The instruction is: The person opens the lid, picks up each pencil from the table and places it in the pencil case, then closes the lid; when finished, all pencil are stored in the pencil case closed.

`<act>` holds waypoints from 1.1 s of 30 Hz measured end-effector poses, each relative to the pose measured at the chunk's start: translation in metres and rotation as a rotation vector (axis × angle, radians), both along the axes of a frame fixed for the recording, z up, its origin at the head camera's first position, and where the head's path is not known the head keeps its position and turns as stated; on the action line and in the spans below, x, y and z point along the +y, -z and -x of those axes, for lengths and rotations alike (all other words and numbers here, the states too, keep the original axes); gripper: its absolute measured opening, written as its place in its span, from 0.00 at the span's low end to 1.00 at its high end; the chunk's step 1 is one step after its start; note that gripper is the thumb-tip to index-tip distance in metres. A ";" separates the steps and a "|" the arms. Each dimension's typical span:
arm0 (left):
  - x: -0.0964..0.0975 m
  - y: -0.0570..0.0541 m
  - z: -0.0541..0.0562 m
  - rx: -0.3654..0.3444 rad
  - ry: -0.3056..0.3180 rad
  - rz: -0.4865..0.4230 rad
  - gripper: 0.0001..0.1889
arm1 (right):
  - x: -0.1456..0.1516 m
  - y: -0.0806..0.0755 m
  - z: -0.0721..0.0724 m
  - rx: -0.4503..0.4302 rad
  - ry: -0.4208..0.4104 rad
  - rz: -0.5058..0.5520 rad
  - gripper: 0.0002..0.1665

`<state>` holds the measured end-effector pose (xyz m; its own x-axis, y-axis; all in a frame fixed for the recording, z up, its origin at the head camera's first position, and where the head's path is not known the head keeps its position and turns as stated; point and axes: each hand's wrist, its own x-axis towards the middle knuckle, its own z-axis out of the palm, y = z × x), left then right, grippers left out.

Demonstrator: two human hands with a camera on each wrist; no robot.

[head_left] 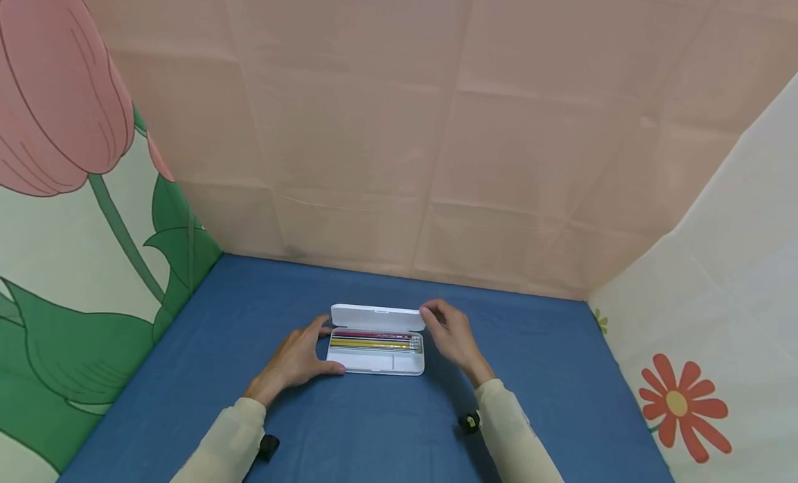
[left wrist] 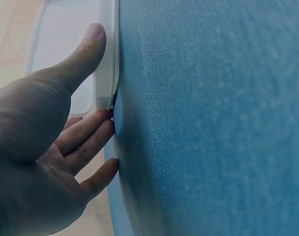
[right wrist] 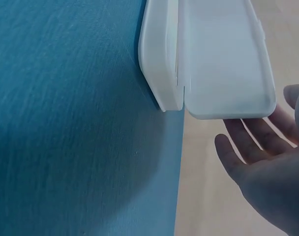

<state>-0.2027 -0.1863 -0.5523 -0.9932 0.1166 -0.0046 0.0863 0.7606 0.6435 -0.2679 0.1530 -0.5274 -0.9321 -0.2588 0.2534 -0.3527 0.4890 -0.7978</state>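
A white pencil case (head_left: pixel 374 362) lies on the blue cloth with its lid (head_left: pixel 377 318) raised at the back. Several pencils (head_left: pixel 370 342), among them yellow and dark red ones, fill its rear compartment; the front compartments show bare white. My left hand (head_left: pixel 296 358) holds the case by its left end. In the left wrist view, the thumb (left wrist: pixel 93 44) lies along the front wall and the fingers (left wrist: pixel 85 130) reach round the end. At the lid's upper right corner is my right hand (head_left: pixel 451 336). Its fingers (right wrist: pixel 257 137) extend behind the lid, the thumb apart from it.
Blue cloth (head_left: pixel 361 441) covers the table. A beige sheet (head_left: pixel 405 123) hangs along the back edge. Fabric with a tulip print (head_left: pixel 62 88) stands at the left, and a white sheet with a red flower (head_left: pixel 676 403) at the right.
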 end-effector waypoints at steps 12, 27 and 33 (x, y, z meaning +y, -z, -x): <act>-0.002 0.000 0.002 0.001 0.040 0.019 0.56 | 0.009 0.000 -0.010 -0.017 -0.118 -0.147 0.12; -0.006 -0.010 0.003 -0.061 0.039 -0.050 0.42 | 0.020 0.007 -0.017 -0.061 -0.272 -0.266 0.25; -0.006 -0.010 0.002 -0.054 0.057 -0.018 0.46 | 0.019 0.011 -0.018 -0.098 -0.269 -0.310 0.30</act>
<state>-0.2051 -0.1921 -0.5419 -0.9832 0.1737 -0.0559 0.0939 0.7440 0.6616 -0.2497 0.1720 -0.5384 -0.8367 -0.5464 0.0382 -0.4301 0.6122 -0.6635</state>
